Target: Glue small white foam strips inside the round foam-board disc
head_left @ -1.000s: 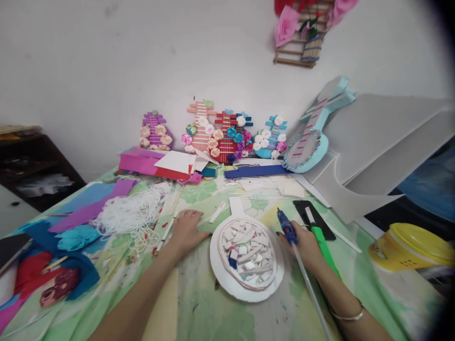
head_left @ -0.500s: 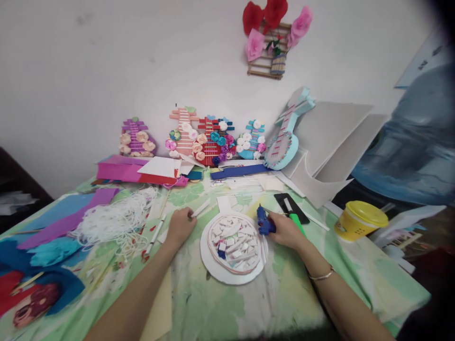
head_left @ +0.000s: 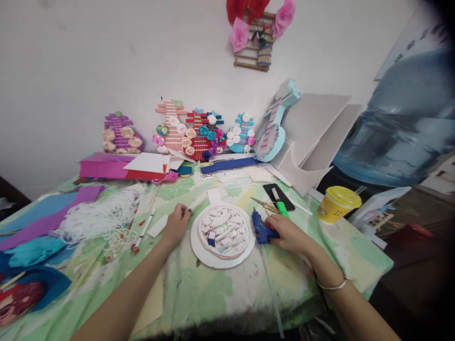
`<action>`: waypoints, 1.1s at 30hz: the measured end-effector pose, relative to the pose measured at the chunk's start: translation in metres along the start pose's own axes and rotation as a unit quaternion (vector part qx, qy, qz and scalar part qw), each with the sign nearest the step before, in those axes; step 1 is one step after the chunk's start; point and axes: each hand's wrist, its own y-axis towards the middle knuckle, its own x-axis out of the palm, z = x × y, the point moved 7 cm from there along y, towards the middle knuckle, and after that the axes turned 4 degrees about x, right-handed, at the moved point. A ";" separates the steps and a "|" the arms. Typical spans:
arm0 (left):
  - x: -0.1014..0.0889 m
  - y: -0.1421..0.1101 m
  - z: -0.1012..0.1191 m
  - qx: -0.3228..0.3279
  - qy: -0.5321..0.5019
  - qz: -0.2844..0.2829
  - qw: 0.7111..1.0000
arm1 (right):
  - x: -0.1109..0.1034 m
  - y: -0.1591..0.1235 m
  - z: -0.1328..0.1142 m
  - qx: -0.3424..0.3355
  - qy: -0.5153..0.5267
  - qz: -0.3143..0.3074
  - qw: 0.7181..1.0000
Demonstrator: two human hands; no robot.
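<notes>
Left of the round white cardboard piece [head_left: 196, 253], my left hand [head_left: 177, 223] is closed in a pinch; what it holds, if anything, I cannot make out. My right hand [head_left: 286, 234] grips a blue glue gun [head_left: 261, 229], its nozzle pointing away from me, and a long clear glue stick [head_left: 272, 286] trails from its back. Between the hands, the cardboard piece has a short neck at the top. Many white scraps [head_left: 227, 229] and a small dark-blue bit fill its ringed middle.
Gold scissors [head_left: 265, 204], a green-handled cutter [head_left: 282, 208] and a black flat object [head_left: 289, 204] lie beyond my right hand. A yellow tub [head_left: 337, 206] stands at right. White string [head_left: 103, 220] is heaped at left. Decorated paper instruments [head_left: 199, 135] lean on the wall.
My left hand closed from spread fingers and picked up a white strip, which is no longer clearly visible. The glue gun moved beside the cardboard piece. The view shifted right.
</notes>
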 end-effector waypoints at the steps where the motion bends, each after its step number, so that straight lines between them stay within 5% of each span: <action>1: 0.001 -0.002 -0.001 -0.006 0.001 0.005 1.000 | 0.000 -0.005 0.000 0.003 -0.008 0.005 1.000; 7: -0.001 -0.010 -0.008 -0.040 0.007 0.050 0.998 | -0.015 -0.025 0.000 -0.027 0.010 0.054 0.998; 11: -0.001 -0.013 -0.010 -0.053 0.019 0.065 0.996 | -0.027 -0.011 0.013 -0.011 -0.017 0.083 0.996; 16: 0.000 -0.015 -0.011 -0.062 0.022 0.075 0.995 | -0.016 0.023 0.044 0.069 -0.154 0.030 0.985; 21: 0.000 -0.015 -0.011 -0.056 0.006 0.075 0.996 | -0.011 0.045 0.054 0.061 -0.208 -0.005 0.976; 26: 0.000 -0.017 -0.001 -0.028 -0.011 0.059 0.998 | -0.009 0.063 0.051 0.047 -0.239 -0.044 0.969; 33: 0.004 -0.026 0.019 0.047 0.017 0.027 0.998 | -0.002 0.083 0.065 0.119 -0.227 -0.069 0.964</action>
